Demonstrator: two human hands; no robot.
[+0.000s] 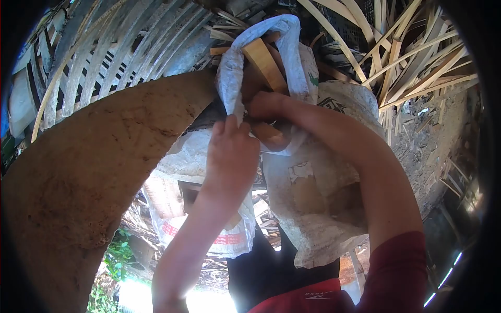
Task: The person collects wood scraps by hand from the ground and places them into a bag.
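A white sack (285, 24) has its rolled rim held open in front of me, with wooden pieces showing in its mouth. My left hand (234, 143) is closed on the near left edge of the sack's rim. Inside the mouth is my right hand (266, 106), its fingers curled and partly hidden; what they hold, if anything, I cannot make out. Just beyond that hand, a flat wooden block (265, 62) leans at a slant. A second wooden piece (270, 134) lies below the right hand, near the sack's near edge.
A thick, rough brown beam (99, 141) curves across the left side. Pale split strips (402, 57) pile up at the upper right, and a slatted lattice (99, 68) fills the upper left. Another clear-white bag with red print (224, 239) hangs below my left forearm.
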